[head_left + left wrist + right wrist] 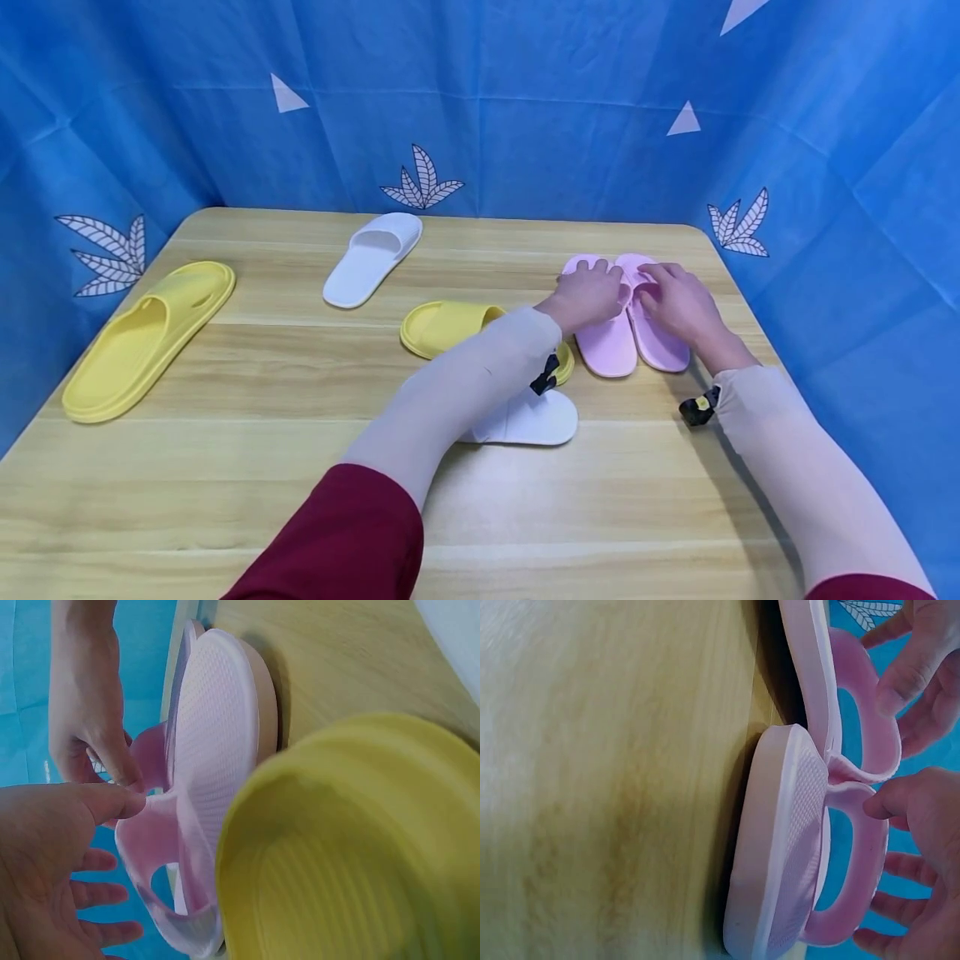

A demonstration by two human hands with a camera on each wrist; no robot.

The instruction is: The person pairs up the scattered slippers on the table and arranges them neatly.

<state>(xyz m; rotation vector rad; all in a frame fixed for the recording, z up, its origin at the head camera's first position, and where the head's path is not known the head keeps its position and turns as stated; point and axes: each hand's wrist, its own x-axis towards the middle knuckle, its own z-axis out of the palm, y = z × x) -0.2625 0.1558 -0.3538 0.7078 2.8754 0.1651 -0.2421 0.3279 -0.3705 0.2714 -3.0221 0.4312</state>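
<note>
Pink pair at the right of the bench

Both arms reach forward in pale sleeves; the left slants rightward over the middle yellow slipper and the near white slipper, hiding part of each; the right rises from the lower right corner, leaning left.

The left hand bends palm down over the left pink slipper; its grip is loose, fingers spread apart, thumb against the strap, with nothing clasped; the right hand turns inward over the right pink slipper, its fingers partly bent, thumb and fingers on either side of the strap; whether that grip pinches it, I cannot tell.

The two lie side by side, heels toward the person, straps meeting in the middle; the middle yellow slipper is just beside them; the far white slipper lies near the back edge, the left yellow slipper along the left edge; a blue curtain hangs behind.
</note>
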